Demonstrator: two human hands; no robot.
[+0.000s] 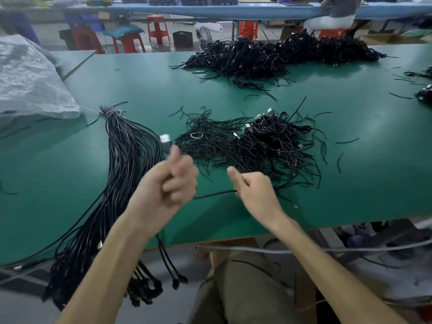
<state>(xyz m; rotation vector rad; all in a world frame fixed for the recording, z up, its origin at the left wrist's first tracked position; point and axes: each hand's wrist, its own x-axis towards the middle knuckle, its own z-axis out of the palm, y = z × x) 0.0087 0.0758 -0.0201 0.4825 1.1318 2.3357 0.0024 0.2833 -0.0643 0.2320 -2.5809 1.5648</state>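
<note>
My left hand [171,183] is raised over the green table [140,85] and grips the plug end of a black USB cable [216,194], whose silver connector sticks out above my thumb. That cable runs right into my right hand [253,189], whose fingers are curled round it. Just beyond both hands lies a tangled heap of black cables with USB plugs [264,143]. To the left, a long tied bundle of straightened cables [124,160] stretches across the table and hangs over the near edge.
A bigger heap of black cables [275,54] lies at the far side of the table. A grey plastic sack [28,83] sits at the left. Loose cable offcuts are scattered at the right. Red stools and another bench with a seated person stand behind.
</note>
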